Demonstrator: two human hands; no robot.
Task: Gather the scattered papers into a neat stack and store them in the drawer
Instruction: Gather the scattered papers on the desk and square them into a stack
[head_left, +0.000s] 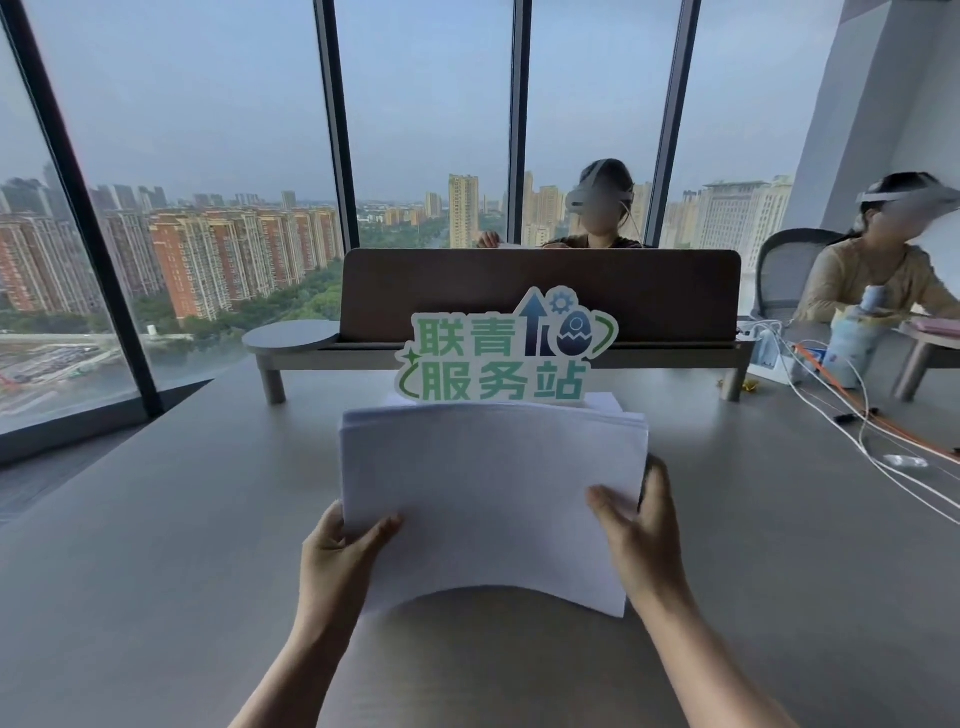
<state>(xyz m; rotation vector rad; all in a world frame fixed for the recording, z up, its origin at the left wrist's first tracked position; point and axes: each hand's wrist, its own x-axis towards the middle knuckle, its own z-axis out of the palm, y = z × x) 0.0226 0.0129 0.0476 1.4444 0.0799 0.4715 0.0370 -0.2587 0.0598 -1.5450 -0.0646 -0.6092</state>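
Directly beyond your papers (488, 493) a cut-out sign (506, 353) with green characters stood on the grey desk (156, 545), backed by a brown divider panel (540, 293) on a low shelf (291, 338). White and orange cables (862, 431) lay across the desk to your right. Two people sat past the divider, before tall windows.

The papers were plain white sheets, gathered in a thick stack, bowed upward along the near edge.

You held the stack above the desk at both near corners. Your left hand (337, 556) had a grip on the left corner, thumb on top. Your right hand (644, 530) had a grip on the right edge, thumb across the top sheet.
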